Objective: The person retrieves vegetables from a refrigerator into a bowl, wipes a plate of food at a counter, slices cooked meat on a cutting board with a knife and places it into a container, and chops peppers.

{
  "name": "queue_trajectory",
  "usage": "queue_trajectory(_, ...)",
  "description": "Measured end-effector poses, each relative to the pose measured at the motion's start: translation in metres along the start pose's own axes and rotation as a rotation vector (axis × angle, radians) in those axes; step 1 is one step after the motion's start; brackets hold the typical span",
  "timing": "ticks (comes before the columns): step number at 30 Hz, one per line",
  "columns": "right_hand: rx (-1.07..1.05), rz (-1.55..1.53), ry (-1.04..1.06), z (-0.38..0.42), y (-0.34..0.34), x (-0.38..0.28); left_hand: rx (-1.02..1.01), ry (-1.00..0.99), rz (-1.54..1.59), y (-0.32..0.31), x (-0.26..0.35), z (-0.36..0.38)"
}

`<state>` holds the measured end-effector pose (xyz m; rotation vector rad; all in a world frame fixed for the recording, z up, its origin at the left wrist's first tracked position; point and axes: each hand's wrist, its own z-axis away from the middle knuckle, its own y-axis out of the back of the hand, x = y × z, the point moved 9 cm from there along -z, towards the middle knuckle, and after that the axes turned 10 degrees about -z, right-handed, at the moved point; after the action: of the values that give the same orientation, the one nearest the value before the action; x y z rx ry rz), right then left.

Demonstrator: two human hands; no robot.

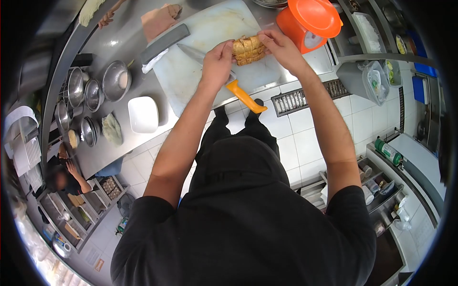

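Over the white cutting board [210, 28], a golden-brown block of food [248, 50] with crosswise cuts in its surface is held between my two hands. My left hand [218, 63] pinches its left end with fingers closed. At its upper right end, my right hand [280, 47] grips with thumb and fingertips. A knife with a yellow handle [245, 97] lies partly beneath my left hand and wrist. Its blade [190, 52] rests on the board, while the handle sticks out past the counter's front edge.
A grey bar [165, 44] lies along the board's left side, over a white cloth [154, 62]. Right of the board stands an orange container [298, 35]. Steel bowls [117, 81] and a white dish [142, 115] occupy the left counter. Another person's hand [106, 20] shows at upper left.
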<state>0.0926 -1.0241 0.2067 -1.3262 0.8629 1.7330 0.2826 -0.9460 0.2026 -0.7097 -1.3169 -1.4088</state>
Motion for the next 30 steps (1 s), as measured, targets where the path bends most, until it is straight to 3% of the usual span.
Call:
queue_trajectory(5,0.09,-0.134,0.059,0.001,-0.001,0.013,0.019,0.169,0.002,-0.002,-0.016,-0.001)
queue_trajectory(10,0.133,-0.155,0.008,0.003,-0.004,0.017,-0.149,0.393,0.136,-0.017,-0.028,0.004)
queue_trajectory(14,0.124,-0.125,-0.152,0.013,-0.011,0.008,-0.141,0.492,0.144,-0.02,-0.033,0.004)
queue_trajectory(22,0.172,-0.254,-0.193,0.013,-0.017,0.006,-0.125,0.406,0.222,-0.02,-0.012,0.009)
queue_trajectory(26,0.138,-0.16,-0.128,0.017,-0.026,-0.026,-0.108,0.357,0.229,0.003,0.003,0.023)
queue_trajectory(30,0.01,-0.115,0.018,0.002,-0.1,-0.07,0.177,0.294,0.27,0.084,0.005,0.057)
